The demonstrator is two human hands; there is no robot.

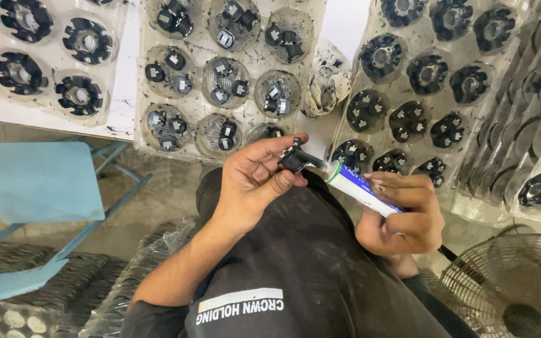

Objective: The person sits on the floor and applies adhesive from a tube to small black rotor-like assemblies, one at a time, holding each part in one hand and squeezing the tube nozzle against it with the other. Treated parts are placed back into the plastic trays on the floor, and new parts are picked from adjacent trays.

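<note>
Behind our hands, table trays hold many filled parts while left hand pinches black part, right hand grips glue tube.

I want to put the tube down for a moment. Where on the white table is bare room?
Free: the white strip between the left clear tray of black rings and the middle clear tray of small black parts, and a patch right of that tray. Elsewhere trays crowd the table.
</note>
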